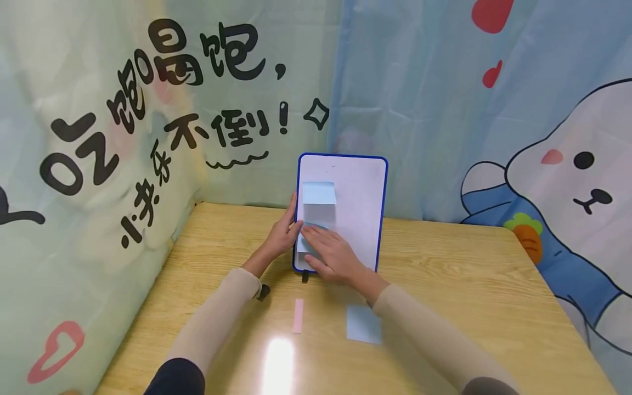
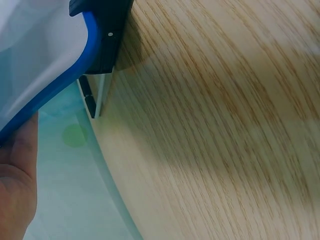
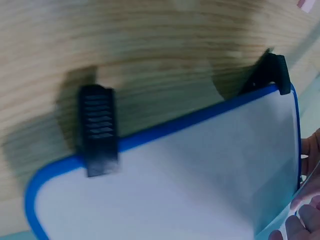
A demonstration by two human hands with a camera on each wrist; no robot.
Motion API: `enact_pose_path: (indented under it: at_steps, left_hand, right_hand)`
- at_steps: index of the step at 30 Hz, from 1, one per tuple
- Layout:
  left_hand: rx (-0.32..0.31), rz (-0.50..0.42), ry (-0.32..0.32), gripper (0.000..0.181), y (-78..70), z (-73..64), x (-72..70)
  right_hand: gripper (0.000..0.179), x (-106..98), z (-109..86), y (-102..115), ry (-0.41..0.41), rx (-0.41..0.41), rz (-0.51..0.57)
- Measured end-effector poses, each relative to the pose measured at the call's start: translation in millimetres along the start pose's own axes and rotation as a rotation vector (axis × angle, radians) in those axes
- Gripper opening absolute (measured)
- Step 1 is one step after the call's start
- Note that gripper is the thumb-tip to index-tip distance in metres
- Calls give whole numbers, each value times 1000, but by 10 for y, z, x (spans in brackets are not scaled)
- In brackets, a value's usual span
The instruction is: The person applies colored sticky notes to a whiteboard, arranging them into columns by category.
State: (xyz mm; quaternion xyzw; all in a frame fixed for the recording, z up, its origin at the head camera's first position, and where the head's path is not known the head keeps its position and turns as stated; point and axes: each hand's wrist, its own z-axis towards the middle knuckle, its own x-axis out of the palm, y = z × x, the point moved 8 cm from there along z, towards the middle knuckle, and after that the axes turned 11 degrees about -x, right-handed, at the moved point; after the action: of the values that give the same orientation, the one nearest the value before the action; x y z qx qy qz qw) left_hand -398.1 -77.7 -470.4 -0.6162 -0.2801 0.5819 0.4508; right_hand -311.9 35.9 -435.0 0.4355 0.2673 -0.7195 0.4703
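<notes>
At nine o'clock on a blue-rimmed whiteboard (image 1: 360, 219), we see the left hand (image 1: 282, 235) clamped on the edge, thumb in front. The board stands on the wooden table (image 1: 444, 285) in black clip feet (image 3: 98, 131), its long axis running nearly twelve to six, white face toward us. Toward seven o'clock, a pink strip (image 1: 298, 316) lies lengthwise, twelve to six. On the board we find the lower blue note (image 1: 304, 246) at eight o'clock, the upper blue note (image 1: 319, 193) at ten. The right hand (image 1: 338, 260) presses the lower one, fingers straight and together, thumb apart. Near half past five, a loose blue sheet (image 1: 364, 325) lies beside the right sleeve (image 1: 429, 323).
</notes>
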Motion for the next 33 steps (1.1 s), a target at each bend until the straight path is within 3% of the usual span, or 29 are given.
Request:
enact_pose_path:
  at_steps: [5, 10, 17, 24, 33]
  left_hand:
    - [-4, -8, -7, 72, -4, -4, 5]
    - [4, 13, -15, 71, 0, -3, 19]
    - [10, 9, -12, 70, -25, -9, 11]
    - [14, 14, -11, 69, -34, -16, -3]
    - [-10, 48, -13, 68, -21, -1, 8]
  right_hand:
    - [85, 127, 56, -22, 142, 42, 61]
    - [80, 237, 13, -70, 231, 73, 43]
    - [89, 267, -72, -167, 266, 100, -29]
    - [77, 246, -116, -186, 304, 120, -37]
    - [75, 159, -236, -235, 351, 169, -44]
